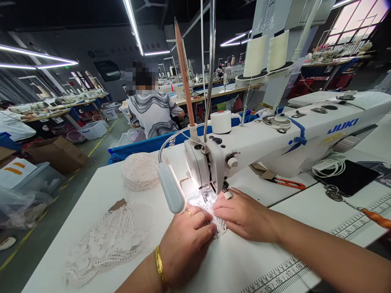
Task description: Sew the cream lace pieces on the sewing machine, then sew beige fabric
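A white JUKI sewing machine (293, 138) stands on the white table (262, 268). A small piece of white lace (220, 228) lies under its needle, lit by a gooseneck lamp (171, 188). My left hand (185, 242), with a gold bangle and a ring, presses flat on the lace from the near left. My right hand (242, 215) lies flat on the lace's right side, fingertips close to the presser foot. The two hands touch over the lace.
A heap of white lace pieces (106, 240) lies at the table's left, a stack of round lace pads (141, 171) behind it. Red-handled snips (288, 184) and a black mat (351, 177) sit right of the machine. A person in a striped top (152, 112) sits ahead.
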Motion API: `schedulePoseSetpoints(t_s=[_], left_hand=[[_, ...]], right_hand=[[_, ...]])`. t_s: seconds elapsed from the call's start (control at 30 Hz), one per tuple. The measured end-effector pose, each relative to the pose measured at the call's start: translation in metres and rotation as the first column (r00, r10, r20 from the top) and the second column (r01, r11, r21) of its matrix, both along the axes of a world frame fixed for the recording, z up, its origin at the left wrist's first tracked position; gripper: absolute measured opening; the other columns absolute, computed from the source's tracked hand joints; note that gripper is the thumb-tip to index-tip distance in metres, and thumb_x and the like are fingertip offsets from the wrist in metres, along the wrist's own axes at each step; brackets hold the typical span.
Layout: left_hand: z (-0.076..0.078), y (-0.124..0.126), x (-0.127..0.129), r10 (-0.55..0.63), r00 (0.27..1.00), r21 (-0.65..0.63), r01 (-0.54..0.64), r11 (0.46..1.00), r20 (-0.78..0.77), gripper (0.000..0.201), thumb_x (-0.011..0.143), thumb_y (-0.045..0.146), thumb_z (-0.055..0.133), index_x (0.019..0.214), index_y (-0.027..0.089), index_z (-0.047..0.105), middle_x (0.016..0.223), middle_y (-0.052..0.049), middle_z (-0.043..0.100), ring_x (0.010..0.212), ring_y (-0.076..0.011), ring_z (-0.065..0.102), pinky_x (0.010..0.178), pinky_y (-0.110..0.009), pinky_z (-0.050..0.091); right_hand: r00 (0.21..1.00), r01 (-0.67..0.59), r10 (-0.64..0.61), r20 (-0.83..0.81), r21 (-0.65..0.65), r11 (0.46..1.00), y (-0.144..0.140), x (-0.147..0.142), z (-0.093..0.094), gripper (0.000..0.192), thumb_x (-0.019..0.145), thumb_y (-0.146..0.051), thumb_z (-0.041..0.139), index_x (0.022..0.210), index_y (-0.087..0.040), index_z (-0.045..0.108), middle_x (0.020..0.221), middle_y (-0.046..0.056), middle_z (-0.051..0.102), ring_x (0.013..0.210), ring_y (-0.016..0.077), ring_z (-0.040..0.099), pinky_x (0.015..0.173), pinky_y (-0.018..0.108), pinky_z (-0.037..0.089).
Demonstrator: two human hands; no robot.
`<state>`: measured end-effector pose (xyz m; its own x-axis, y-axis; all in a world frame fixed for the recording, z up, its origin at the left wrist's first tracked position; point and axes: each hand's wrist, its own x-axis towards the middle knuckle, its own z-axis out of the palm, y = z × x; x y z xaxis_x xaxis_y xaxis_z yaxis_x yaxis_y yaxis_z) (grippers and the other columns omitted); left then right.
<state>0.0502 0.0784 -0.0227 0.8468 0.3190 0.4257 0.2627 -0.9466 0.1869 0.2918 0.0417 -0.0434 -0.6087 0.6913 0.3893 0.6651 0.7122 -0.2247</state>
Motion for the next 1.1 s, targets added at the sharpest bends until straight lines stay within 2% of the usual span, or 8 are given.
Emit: schedulePoseSetpoints(t_s=[0.17,0.4,0.6,1.1], left_hand=[[-0.001,-0.003,-0.001,0.019,1.0,-0.021,-0.019,1.0,0.001,0.025,0.102,0.011,0.052,0.106,0.022,0.074,0.101,-0.004,0.077,0.085,-0.0226,0.067,0.077,-0.04,0.05],[-0.005,0.005,-0.001,0.046,0.999,-0.003,-0.046,0.999,0.026,0.027,0.1,0.008,0.051,0.106,0.021,0.074,0.102,-0.005,0.077,0.083,-0.0221,0.066,0.073,-0.037,0.049],[-0.006,0.005,-0.002,-0.003,0.999,0.039,0.001,0.999,0.047,0.036,0.092,-0.001,0.048,0.107,0.021,0.073,0.095,-0.003,0.077,0.077,-0.0205,0.066,0.071,-0.035,0.049],[-0.01,0.019,-0.001,0.115,0.993,0.142,-0.118,0.983,0.027,0.033,0.103,0.007,0.045,0.106,0.019,0.076,0.104,-0.005,0.081,0.082,-0.0208,0.071,0.078,-0.039,0.055]], right_hand=[[1.0,0.005,-0.006,-0.011,-0.055,0.998,-0.001,-0.001,0.0,0.023,0.09,-0.005,0.053,0.098,-0.022,0.065,0.095,0.005,0.069,0.093,0.0247,0.057,0.086,0.039,0.044],[1.0,0.006,-0.006,-0.014,-0.016,1.0,0.0,-0.001,0.0,0.025,0.09,-0.004,0.053,0.102,-0.023,0.065,0.096,0.005,0.069,0.094,0.0249,0.058,0.087,0.038,0.043],[1.0,0.003,-0.003,0.016,-0.028,1.0,-0.004,-0.002,0.001,0.02,0.092,-0.006,0.054,0.099,-0.022,0.065,0.096,0.005,0.069,0.093,0.0237,0.058,0.085,0.037,0.041],[0.988,0.148,-0.147,0.044,-0.028,0.989,0.004,-0.007,-0.002,0.022,0.087,-0.003,0.054,0.094,-0.021,0.065,0.107,0.005,0.074,0.09,0.0249,0.054,0.086,0.039,0.044]])
